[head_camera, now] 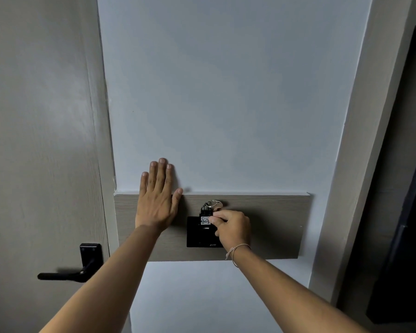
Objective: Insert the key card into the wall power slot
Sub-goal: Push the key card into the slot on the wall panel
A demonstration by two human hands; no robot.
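Observation:
A black wall power slot (197, 236) is mounted on a wood-grain panel (269, 224). My right hand (231, 228) pinches a black key card (205, 219) with a white handwritten label; the card stands upright at the top of the slot unit, its lower part inside or against it. A metal key ring (214, 203) hangs off the card's top. My left hand (157, 195) lies flat with fingers spread on the wall and the panel's top edge, left of the slot, holding nothing.
A grey door with a black lever handle (67, 275) stands at the left. A pale wall (226, 92) rises above the panel. A dark doorway or frame (408, 212) runs down the right side.

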